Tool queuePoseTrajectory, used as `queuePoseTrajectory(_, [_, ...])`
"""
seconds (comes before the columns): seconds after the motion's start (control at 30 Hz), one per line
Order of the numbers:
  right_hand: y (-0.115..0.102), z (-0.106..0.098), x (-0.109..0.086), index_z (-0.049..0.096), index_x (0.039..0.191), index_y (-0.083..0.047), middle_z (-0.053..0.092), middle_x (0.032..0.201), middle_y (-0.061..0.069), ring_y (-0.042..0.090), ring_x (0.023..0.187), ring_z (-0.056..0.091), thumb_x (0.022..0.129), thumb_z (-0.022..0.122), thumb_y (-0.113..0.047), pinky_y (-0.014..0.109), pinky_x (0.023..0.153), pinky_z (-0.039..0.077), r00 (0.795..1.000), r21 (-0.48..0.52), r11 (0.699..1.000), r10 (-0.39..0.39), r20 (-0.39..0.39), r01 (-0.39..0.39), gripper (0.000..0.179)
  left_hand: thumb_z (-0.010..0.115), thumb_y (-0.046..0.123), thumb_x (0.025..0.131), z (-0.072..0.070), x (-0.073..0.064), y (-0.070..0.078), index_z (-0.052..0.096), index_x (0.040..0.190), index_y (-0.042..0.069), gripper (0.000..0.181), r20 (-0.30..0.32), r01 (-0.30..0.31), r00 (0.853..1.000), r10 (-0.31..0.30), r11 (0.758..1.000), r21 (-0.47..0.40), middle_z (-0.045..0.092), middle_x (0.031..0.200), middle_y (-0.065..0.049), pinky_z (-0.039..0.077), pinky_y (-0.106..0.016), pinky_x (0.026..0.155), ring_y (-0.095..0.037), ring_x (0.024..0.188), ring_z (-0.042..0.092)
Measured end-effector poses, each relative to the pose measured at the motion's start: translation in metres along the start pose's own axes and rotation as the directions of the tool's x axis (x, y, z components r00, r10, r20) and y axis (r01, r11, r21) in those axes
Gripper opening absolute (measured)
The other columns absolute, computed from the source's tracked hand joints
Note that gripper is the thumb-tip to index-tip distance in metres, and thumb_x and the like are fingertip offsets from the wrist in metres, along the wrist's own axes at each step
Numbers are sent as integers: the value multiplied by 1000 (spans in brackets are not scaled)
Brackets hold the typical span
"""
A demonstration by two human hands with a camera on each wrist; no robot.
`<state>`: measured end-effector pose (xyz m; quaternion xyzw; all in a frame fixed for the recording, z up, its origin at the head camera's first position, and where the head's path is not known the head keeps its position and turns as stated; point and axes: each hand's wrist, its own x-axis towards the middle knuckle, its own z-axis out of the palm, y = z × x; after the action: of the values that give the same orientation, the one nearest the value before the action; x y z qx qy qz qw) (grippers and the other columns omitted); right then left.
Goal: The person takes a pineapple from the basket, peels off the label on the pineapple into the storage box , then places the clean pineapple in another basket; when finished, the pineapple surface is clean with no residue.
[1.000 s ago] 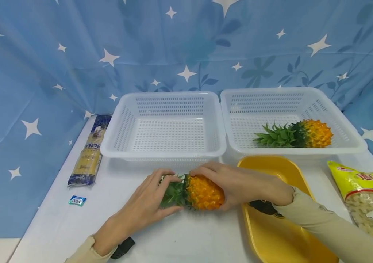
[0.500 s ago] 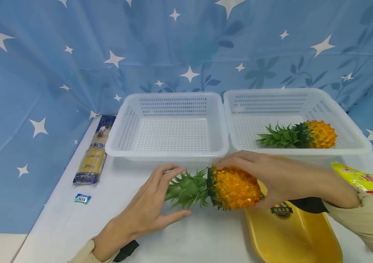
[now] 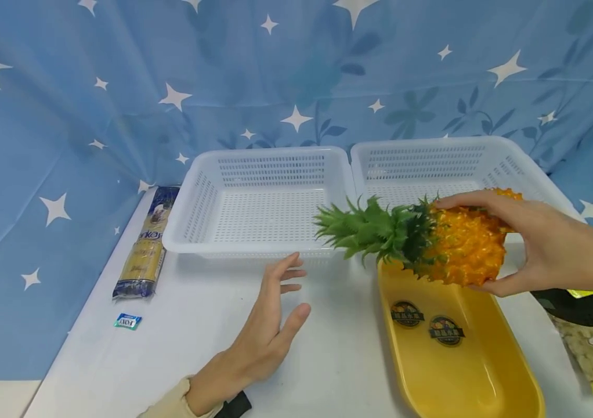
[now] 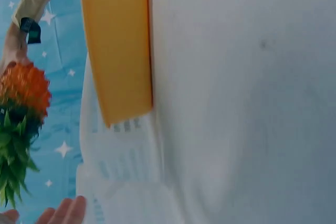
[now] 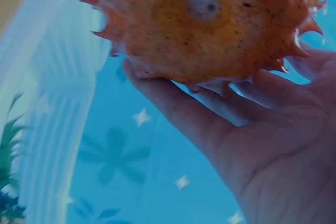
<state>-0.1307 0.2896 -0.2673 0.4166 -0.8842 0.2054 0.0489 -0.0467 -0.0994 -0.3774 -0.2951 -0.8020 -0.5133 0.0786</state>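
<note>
In my right hand (image 3: 531,244) I grip an orange pineapple with a green crown (image 3: 458,247) by its fruit end, its leaves pointing left. It is held above the yellow tub (image 3: 463,371) and in front of the right white basket (image 3: 411,162). The right wrist view shows the spiky base of the pineapple (image 5: 210,30) against my fingers and palm. My left hand (image 3: 267,331) hovers over the white table, fingers loosely bent and thumb apart, holding nothing. A second pineapple (image 3: 507,194) lies in the right basket, mostly hidden behind the held one.
A second white basket (image 3: 270,215) stands at the back left. Left of it lies a noodle packet (image 3: 145,249), with a small blue-green wrapper (image 3: 127,321) nearer. A macaroni bag (image 3: 589,348) lies at the right, partly covered by my arm. Blue star-printed cloth (image 3: 223,69) hangs behind.
The pineapple has been lifted off the table and carried up and right by my right hand. My left hand has come away from its leaves and stays low over the table.
</note>
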Motion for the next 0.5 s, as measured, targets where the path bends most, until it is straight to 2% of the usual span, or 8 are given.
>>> queuePoseTrajectory(0.1, [12, -1, -3, 42, 155, -6, 41, 148, -23, -9, 110, 53, 38, 104, 5, 11, 72, 52, 998, 13, 1000, 7, -61, -6, 133, 49, 18, 111, 16, 4, 1, 18, 163, 13, 61, 53, 83, 995, -82, 996, -24, 33, 157, -8, 47, -39, 110, -25, 141, 43])
queuePoseTrajectory(0.2, [20, 1, -3, 40, 155, -2, 40, 146, -24, -10, 111, 50, 39, 101, 14, 6, 74, 49, 994, 32, 999, 31, -109, -28, 132, 47, 29, 113, 32, 10, 2, 19, 162, 15, 58, 149, 140, 979, -137, 990, -7, 35, 155, -7, 47, -37, 110, -25, 139, 45])
queuePoseTrajectory(0.37, [33, 6, 2, 35, 156, 1, 36, 146, -25, -8, 112, 47, 42, 94, 26, 3, 77, 46, 981, 57, 997, 64, -185, -54, 131, 44, 46, 112, 53, 31, 5, 11, 166, 17, 70, 255, 159, 951, -173, 984, 76, 31, 159, -12, 42, -42, 115, -27, 143, 42])
queuePoseTrajectory(0.5, [41, 6, 8, 32, 156, 3, 32, 149, -25, -6, 111, 46, 42, 90, 30, 2, 80, 45, 965, 39, 998, 51, -256, -42, 132, 39, 58, 110, 68, 52, 6, 1, 169, 20, 80, 274, 197, 936, -220, 974, 110, 21, 167, -17, 32, -49, 123, -28, 153, 30])
